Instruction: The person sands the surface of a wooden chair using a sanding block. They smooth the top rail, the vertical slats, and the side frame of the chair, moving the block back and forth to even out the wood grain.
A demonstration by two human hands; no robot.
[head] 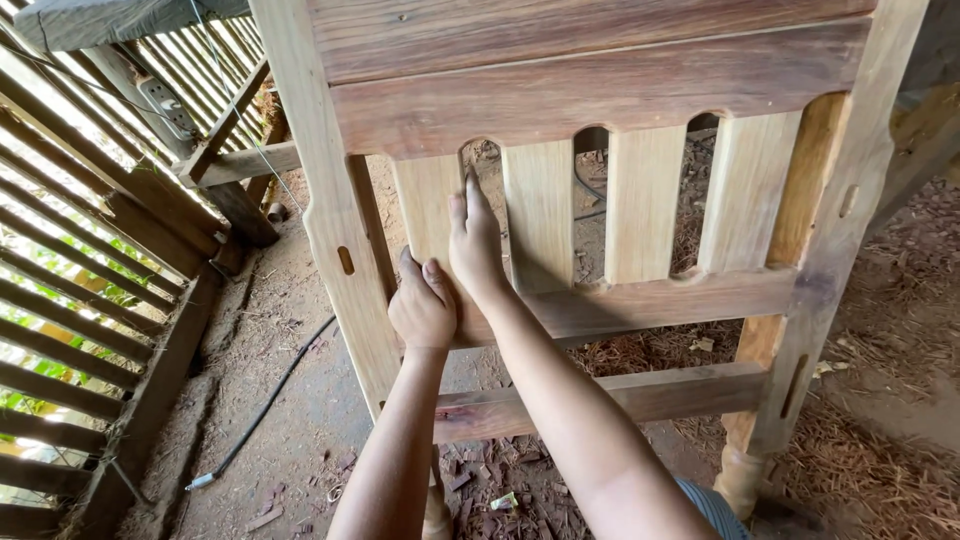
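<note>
A wooden bed-end frame (600, 90) stands upright before me, with wide top boards, several short vertical slats (640, 205), two posts and lower rails. My left hand (420, 305) is curled around the bottom of the leftmost slat (425, 200), by the left post (320, 200). Just to its right, my right hand (475, 240) lies flat with fingers pointing up, pressed on the gap between the first and second slats. Neither hand holds a tool.
A slatted wooden wall (80, 300) runs along the left with a power strip (165, 105) fixed to a beam. A black cable (265, 405) trails over the dirt floor. Wood shavings and chips (880, 470) lie below and to the right.
</note>
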